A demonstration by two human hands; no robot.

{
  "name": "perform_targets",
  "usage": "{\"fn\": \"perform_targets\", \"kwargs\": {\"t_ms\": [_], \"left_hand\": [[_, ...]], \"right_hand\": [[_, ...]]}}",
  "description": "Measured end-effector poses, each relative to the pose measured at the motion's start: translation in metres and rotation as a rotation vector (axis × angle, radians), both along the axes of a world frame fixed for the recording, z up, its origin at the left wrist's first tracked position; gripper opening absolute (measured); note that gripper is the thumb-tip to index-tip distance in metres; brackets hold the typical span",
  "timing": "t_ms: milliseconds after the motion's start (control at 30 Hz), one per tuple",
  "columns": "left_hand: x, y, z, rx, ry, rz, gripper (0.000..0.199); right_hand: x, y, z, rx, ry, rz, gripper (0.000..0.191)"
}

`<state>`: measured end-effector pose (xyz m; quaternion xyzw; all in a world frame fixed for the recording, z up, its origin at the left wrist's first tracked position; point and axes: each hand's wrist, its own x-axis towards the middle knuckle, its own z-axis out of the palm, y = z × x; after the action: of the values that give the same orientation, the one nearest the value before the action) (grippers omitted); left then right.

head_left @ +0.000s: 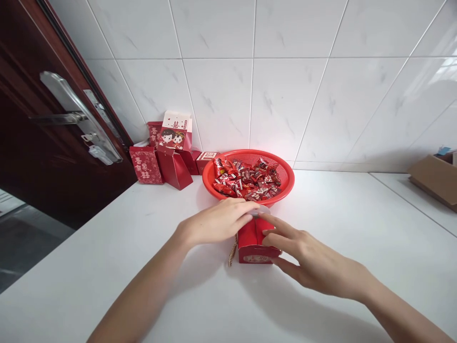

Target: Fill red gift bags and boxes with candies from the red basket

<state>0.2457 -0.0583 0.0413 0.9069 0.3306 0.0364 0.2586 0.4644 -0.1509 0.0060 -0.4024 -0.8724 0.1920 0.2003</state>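
Note:
A small red gift box (255, 243) with a pale printed panel on its front stands on the white table between my hands. My left hand (217, 221) reaches over its back left, fingers and thumb closed at the pale raised flap (263, 209). From the right, my right hand (303, 252) grips the box, its index finger at the back flap and the other fingers along the top and right side. A twisted cord handle (233, 251) hangs at the box's left. Just behind it sits a red plastic basket (290, 178) holding many red-wrapped candies (255, 181).
Several red printed boxes (174, 164) stand together at the back left near a dark door (43, 133) with a metal handle. A brown cardboard box (433, 178) is at the far right. The white tiled wall (221, 90) bounds the table (200, 305) behind.

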Motion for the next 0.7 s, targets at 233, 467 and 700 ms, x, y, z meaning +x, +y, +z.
{"fn": "perform_targets", "kwargs": {"t_ms": [233,467,700], "left_hand": [[-0.002,0.006,0.001,0.209,0.146,0.136,0.031],[0.005,0.003,-0.006,0.165,0.252,0.009,0.011],[-0.002,-0.001,-0.001,0.037,0.217,0.042,0.039]], "right_hand": [[0.0,0.009,-0.006,0.024,0.1,0.028,0.017],[0.001,0.018,-0.027,0.165,0.113,-0.201,0.01],[-0.002,0.028,-0.038,0.288,0.022,-0.226,0.022]]}}
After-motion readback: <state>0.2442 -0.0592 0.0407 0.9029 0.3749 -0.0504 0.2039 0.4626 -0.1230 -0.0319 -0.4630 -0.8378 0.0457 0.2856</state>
